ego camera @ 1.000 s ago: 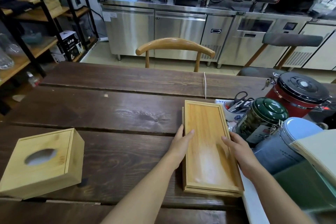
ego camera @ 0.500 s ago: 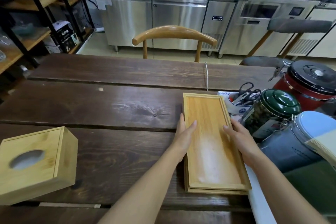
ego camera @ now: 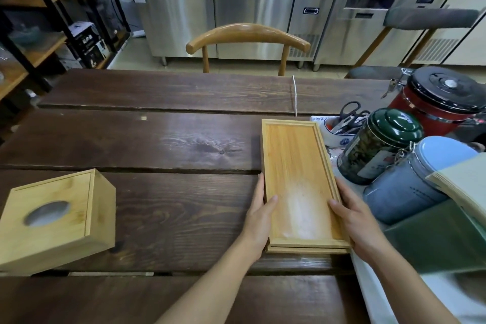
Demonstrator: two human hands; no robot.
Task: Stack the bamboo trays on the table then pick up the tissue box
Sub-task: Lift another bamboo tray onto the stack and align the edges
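Observation:
Two long bamboo trays (ego camera: 294, 166) lie stacked one on the other on the dark wooden table (ego camera: 163, 144), right of centre. My left hand (ego camera: 259, 214) grips the stack's left edge near its front end, thumb resting inside the top tray. My right hand (ego camera: 353, 218) holds the right edge the same way. A bamboo tissue box (ego camera: 56, 221) with an oval opening on top sits at the table's left front, apart from both hands.
Just right of the trays stand a green tin (ego camera: 378, 144), a grey-blue canister (ego camera: 413, 187), a red canister with a black lid (ego camera: 441, 102) and a cup holding scissors (ego camera: 342, 126). A wooden chair (ego camera: 247, 37) is across the table. Shelving stands at the left.
Both hands have slid a little back along the tray edges towards me. The stack stays in place on the table; the view has tilted down slightly.

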